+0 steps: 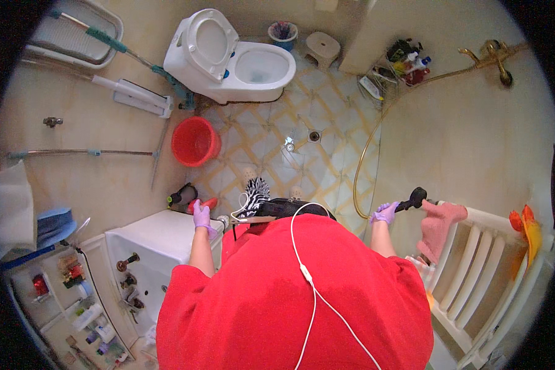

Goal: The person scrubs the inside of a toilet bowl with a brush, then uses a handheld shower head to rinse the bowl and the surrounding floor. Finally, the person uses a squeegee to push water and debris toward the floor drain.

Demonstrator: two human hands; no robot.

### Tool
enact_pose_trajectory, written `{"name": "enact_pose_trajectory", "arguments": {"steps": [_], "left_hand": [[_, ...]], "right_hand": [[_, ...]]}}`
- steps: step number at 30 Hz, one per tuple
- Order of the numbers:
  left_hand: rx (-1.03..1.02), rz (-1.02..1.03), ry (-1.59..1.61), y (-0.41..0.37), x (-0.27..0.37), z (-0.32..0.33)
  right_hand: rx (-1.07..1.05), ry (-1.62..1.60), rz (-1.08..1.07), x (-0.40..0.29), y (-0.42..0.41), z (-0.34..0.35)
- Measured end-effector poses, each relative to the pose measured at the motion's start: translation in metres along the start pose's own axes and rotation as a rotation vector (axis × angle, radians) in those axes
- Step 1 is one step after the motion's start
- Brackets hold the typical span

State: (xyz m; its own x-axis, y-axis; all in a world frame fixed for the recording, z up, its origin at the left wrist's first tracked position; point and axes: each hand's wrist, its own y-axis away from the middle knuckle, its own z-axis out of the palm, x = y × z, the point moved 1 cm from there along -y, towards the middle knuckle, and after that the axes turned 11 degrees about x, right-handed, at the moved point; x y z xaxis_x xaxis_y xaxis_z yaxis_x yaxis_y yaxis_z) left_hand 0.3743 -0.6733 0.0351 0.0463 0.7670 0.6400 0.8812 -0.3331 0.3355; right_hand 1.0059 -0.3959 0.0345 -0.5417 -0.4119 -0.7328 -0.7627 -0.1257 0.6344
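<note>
Both hands wear thin purple gloves. My right hand (384, 213) is closed around the handle of a black shower head (415, 199), which points away to the right. A gold-coloured hose (361, 162) loops from that hand over the floor edge and up to a gold wall tap (494, 50). My left hand (202, 216) is beside the white washbasin's corner, over a red object (209, 203) on the floor; whether it touches or holds anything is unclear. A red bucket (195, 141) stands farther ahead. Beyond it is a white toilet (259, 69) with its lid raised.
A small stool (323, 48) and a waste bin (283, 33) stand by the toilet. Bottles fill a corner rack (407, 62). Mop poles lean at the left wall. The washbasin (143, 259) is close at left; a white slatted rack (471, 277) with a pink towel (437, 226) is at right.
</note>
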Motion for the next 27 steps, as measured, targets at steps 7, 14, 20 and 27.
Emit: {"name": "enact_pose_trajectory", "arguments": {"steps": [7,14,20,27], "left_hand": [[-0.051,0.103,-0.062,-0.006,0.053,-0.008],[-0.099,0.162,-0.017,-0.019,0.06,-0.013],[-0.135,0.28,-0.066,-0.037,0.0,-0.05],[-0.228,0.209,-0.106,-0.041,-0.038,-0.068]], "right_hand": [[0.105,0.182,0.244,0.039,-0.032,-0.069],[0.169,0.079,0.402,0.077,-0.036,-0.121],[0.111,-0.093,0.45,0.107,-0.021,-0.15],[0.138,-0.198,0.39,0.138,0.02,-0.209]]}}
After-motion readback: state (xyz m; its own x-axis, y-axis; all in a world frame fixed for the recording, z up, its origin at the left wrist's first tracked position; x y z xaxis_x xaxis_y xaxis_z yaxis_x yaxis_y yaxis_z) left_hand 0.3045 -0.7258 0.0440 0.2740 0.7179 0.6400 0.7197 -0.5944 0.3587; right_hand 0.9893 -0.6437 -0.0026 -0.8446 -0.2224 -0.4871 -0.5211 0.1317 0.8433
